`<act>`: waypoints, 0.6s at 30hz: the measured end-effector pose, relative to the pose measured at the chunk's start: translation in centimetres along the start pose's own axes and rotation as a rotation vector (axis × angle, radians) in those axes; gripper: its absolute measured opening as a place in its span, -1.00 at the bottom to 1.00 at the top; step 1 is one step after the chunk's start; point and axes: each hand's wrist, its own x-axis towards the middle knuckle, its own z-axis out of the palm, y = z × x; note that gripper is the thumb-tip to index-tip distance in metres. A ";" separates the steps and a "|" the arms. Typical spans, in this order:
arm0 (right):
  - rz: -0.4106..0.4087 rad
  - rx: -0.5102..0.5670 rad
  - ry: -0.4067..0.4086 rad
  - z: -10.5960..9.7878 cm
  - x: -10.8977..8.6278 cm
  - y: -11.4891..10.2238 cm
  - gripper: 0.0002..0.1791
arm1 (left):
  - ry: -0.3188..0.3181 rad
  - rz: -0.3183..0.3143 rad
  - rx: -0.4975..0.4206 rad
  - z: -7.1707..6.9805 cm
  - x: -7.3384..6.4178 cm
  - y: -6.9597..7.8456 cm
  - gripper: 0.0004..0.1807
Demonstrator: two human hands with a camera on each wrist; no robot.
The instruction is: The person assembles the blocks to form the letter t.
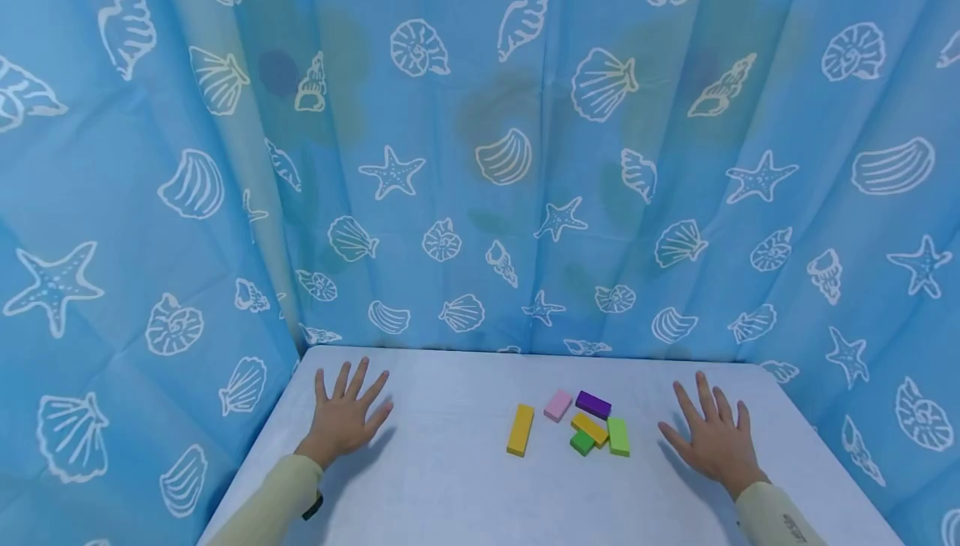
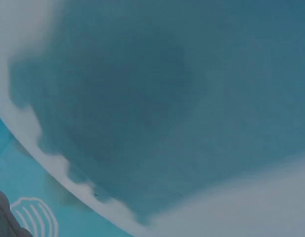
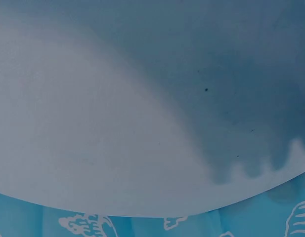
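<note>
Both hands are held over the white table with fingers spread and nothing in them. My left hand [image 1: 342,423] is at the left side, palm down, its shadow falling on the tabletop. At the right side is my right hand [image 1: 718,443], likewise spread. Several wooden-looking blocks lie between the hands, nearer the right one: a long yellow block [image 1: 521,430], a pink block [image 1: 558,406], a purple block [image 1: 593,405], an orange-yellow block [image 1: 591,428], a small green block [image 1: 582,443] and a light green block [image 1: 618,437]. The green block lies against the orange-yellow one.
The white table [image 1: 450,496] has its far edge along a blue curtain [image 1: 457,196] printed with white shells and starfish. More curtain hangs at both sides. Hand shadows cover much of the tabletop [image 3: 83,133] in both wrist views.
</note>
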 end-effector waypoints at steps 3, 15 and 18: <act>0.005 -0.005 -0.009 0.1 0.0 -0.1 -0.08 | -0.004 0.015 0.008 0.0 0.1 0.7 -0.27; 0.012 0.014 -0.023 0.1 0.1 -0.6 -0.08 | -0.018 0.102 0.060 0.6 0.6 4.3 -0.29; 0.013 0.019 -0.023 -0.1 0.1 -0.7 -0.08 | -0.011 0.133 0.043 0.6 0.7 5.2 -0.30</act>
